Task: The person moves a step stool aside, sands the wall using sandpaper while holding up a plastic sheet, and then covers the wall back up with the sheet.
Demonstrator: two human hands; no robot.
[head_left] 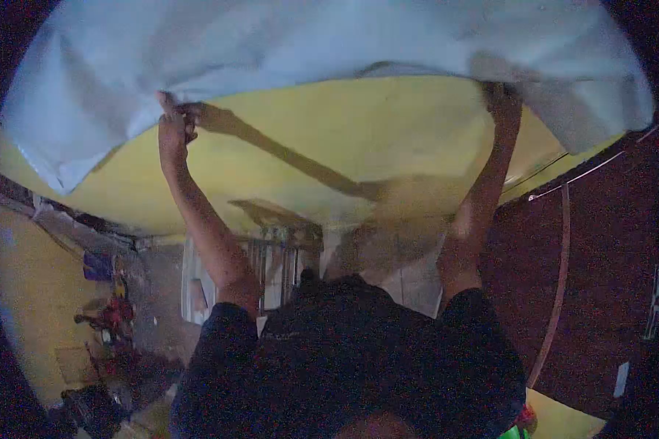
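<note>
In the head view, my left hand (174, 135) and right hand (504, 110) are well apart at the near edge of the creased, pale bluish-white sheet (307, 44), over the smooth yellow surface (344, 117); I can't tell either grip. Even, matched tension would limit wrinkles.

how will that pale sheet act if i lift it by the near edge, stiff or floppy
Probably floppy: the sheet is creased, and its near edge runs in uneven curves. The wrinkled corner at left would likely droop rather than stay flat. It looks thin along that edge, so it may be light for its size.
</note>
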